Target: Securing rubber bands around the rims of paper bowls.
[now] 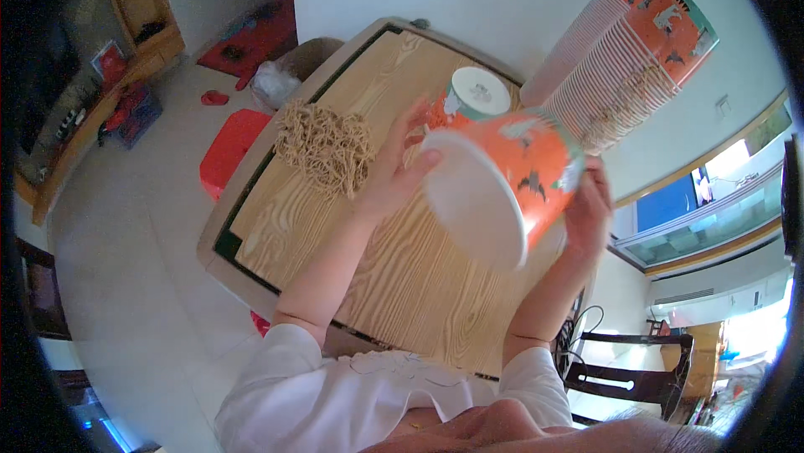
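Head view, from the left: a red plastic stool (230, 147) stands on the pale floor beside the wooden table (402, 277), and a heap of tan string loops (325, 145) lies on the tabletop near its far left edge. Next comes the left hand (394, 170), raised above the table with its fingers curled and its thumb pressed on the white rim of an orange paper cup (502, 189). That cup is held up in the air between both hands, tipped on its side so its white mouth faces down and left; dark bat shapes and a pale band show on its wall. Just behind it a second orange cup (469, 95) shows its white round base. On the cup's right side, the right hand (588, 210) is wrapped around the wall near the base. Farther right, a tall stack of matching orange cups (628, 51) leans diagonally toward the upper right.
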Demonstrator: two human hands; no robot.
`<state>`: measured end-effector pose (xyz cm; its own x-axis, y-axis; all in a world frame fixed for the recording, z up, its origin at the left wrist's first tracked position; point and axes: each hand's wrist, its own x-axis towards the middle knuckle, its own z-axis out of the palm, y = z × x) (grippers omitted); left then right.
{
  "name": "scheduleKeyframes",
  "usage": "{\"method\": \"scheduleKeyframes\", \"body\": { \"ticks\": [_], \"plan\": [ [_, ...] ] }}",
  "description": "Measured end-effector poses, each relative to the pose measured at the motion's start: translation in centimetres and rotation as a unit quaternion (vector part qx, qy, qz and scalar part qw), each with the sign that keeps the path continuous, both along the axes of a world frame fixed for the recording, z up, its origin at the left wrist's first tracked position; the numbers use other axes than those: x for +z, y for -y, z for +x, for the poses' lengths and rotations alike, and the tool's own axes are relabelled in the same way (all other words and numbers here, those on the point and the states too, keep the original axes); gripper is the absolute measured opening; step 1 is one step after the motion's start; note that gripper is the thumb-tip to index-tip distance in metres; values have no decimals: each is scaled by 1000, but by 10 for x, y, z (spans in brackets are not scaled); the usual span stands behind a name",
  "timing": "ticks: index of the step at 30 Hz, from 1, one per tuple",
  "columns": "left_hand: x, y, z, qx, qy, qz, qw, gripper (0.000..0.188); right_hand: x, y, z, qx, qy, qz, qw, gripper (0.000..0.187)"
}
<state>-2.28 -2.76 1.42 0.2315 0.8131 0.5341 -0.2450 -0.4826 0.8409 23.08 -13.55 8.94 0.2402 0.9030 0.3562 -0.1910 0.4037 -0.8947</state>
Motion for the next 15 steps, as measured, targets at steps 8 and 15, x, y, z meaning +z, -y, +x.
{"method": "scheduleKeyframes", "body": {
  "ticks": [8, 15],
  "plan": [
    [-1, 52, -60, -32, -417, -29, 908, 30, -148, -27, 6, 101, 75, -279, 952, 19],
    [-68, 47, -48, -49, -382, -87, 919, 33, -137, -46, -19, 135, 164, -255, 943, 23]
  ]
}}
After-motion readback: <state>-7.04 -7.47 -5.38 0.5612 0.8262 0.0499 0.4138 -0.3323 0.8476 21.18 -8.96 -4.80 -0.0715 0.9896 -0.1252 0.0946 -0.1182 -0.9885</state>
